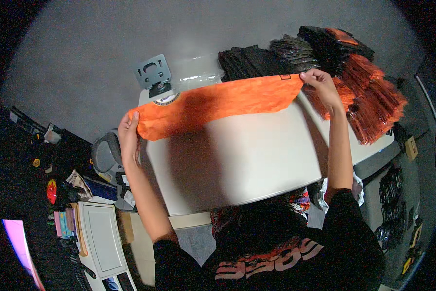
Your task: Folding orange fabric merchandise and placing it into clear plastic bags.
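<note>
An orange cloth piece [232,98], folded lengthwise and bearing a round emblem near its left end, is stretched above the white table [265,156]. My left hand [128,132] pinches its left end between thumb and fingers. Its upper right corner is held by my right hand [321,85]. Clear plastic film [199,78] lies at the far table edge behind the cloth. Beyond my right hand are stacks of black folded items [252,62] and orange folded items [376,105], some in clear plastic.
A grey metal stand [154,74] rises at the table's far left corner. A white cabinet [101,236] with coloured books or boxes [65,222] beside it is at lower left. Dark packets [391,196] lie at the right, below table height.
</note>
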The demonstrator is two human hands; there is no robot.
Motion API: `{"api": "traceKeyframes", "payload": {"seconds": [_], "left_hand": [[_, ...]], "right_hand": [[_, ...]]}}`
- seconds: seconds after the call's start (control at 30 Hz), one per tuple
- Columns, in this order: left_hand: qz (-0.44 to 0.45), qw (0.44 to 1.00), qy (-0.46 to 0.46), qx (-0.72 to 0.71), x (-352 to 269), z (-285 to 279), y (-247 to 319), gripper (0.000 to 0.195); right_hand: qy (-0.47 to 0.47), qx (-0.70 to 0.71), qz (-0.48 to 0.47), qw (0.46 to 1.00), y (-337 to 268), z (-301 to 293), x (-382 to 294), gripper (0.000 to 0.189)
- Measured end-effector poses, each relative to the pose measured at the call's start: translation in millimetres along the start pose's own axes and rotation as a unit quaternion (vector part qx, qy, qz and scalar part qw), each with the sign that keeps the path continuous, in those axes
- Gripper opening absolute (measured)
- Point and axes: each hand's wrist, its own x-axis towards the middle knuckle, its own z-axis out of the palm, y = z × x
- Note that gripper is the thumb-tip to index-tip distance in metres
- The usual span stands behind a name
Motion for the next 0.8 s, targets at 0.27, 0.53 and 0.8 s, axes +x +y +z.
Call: {"api": "traceKeyframes", "payload": {"seconds": [0.27, 0.53, 0.8], "left_hand": [[0.098, 0.987, 0.071, 0.108, -24.5, 20.9, 47.8, 0.034], [0.095, 0.993, 0.001, 0.071, -29.1, 6.1, 72.9, 0.033], [0.129, 0.973, 0.073, 0.178, -38.8, 9.6, 86.0, 0.03]], "right_hand": [[0.061, 0.15, -0.03, 0.986, -36.7, -1.5, -14.3, 0.026], [0.009, 0.053, -0.038, 0.998, -59.7, 6.0, -33.9, 0.036], [0.112, -0.104, -0.17, 0.974, -76.1, -1.9, -36.5, 0.022]]}}
